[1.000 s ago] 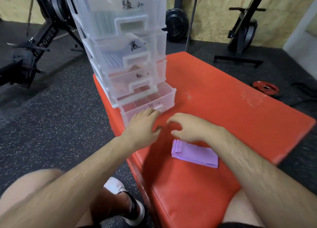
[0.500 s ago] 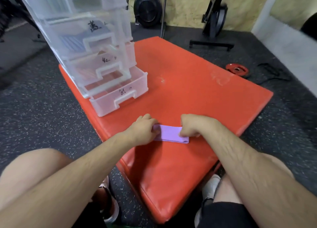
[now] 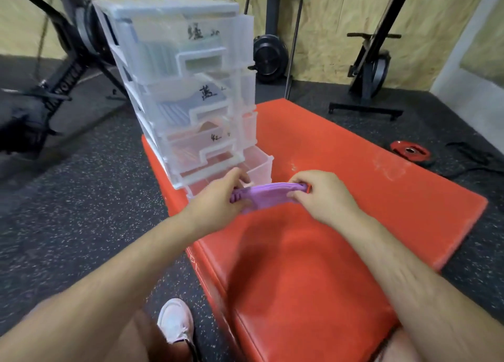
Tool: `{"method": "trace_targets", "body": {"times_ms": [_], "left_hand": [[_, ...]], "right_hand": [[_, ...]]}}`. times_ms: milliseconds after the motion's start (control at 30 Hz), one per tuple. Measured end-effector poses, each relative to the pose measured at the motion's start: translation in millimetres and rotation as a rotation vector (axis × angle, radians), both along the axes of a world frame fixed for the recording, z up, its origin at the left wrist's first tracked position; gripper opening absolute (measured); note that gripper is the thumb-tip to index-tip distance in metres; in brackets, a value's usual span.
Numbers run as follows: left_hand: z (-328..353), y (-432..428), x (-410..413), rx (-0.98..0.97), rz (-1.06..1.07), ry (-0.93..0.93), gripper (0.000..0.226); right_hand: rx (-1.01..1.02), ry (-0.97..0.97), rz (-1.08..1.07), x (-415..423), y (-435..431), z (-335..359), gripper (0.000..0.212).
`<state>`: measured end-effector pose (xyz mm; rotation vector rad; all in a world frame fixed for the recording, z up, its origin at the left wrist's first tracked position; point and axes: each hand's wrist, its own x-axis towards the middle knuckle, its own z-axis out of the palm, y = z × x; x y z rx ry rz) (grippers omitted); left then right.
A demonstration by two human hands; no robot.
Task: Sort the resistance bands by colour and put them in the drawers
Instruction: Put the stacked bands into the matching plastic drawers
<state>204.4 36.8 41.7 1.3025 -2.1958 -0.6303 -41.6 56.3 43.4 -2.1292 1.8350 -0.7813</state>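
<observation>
A gym: speckled rubber floor (image 3: 81, 198), weight plate (image 3: 409, 151), red mat (image 3: 341, 184)

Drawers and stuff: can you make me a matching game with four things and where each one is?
Things:
1. purple bands
2. bottom drawer
3. red weight plate
4. white shoe

Places:
A. on the dark floor, right of the mat
B. pulled out at the foot of the drawer tower
C. held between both hands
D. on the floor, left of the mat

Pairs: 1-C, 2-B, 3-A, 4-D
</observation>
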Motion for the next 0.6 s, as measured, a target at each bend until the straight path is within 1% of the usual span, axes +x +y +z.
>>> {"method": "trace_targets", "body": {"times_ms": [67, 167, 233, 300, 433, 467, 533, 600], "left_hand": [[11.8, -15.2, 21.9, -0.088, 0.070, -0.017, 0.035], [7.3, -39.4, 56.0, -0.184, 0.158, -0.061, 0.024], [-0.8, -54.0, 69.7, -0.199, 0.155, -0.117, 0.019], [-8.8, -66.5, 77.5, -0.204, 0.133, -0.153, 0.018], [-25.0, -78.2, 88.9, -0.206, 0.111, -0.192, 0.023], [-27.7, -78.1, 91.2, -0.216, 0.094, -0.178, 0.024], [-29.3, -73.9, 95.6, -0.279, 0.076, -0.113, 0.019], [-27.9, -68.2, 103.8, -0.364, 0.150, -0.030, 0.010]], "right_hand": [[-0.088, -0.057, 0.041, 23.3, -25.3, 7.7, 0.007], [-0.117, -0.045, 0.111, 60.1, -68.3, 8.7, 0.012], [-0.110, 0.005, 0.125, 79.5, -92.3, 3.0, 0.019], [-0.093, 0.015, 0.118, 90.6, -109.4, -7.3, 0.026], [-0.082, 0.022, 0.107, 100.4, -124.5, -28.3, 0.038], [-0.119, 0.030, 0.096, 102.4, -123.6, -32.8, 0.043], [-0.253, 0.035, 0.050, 106.6, -112.7, -45.5, 0.050], [-0.397, -0.030, -0.026, 113.1, -90.6, -63.7, 0.042]]}}
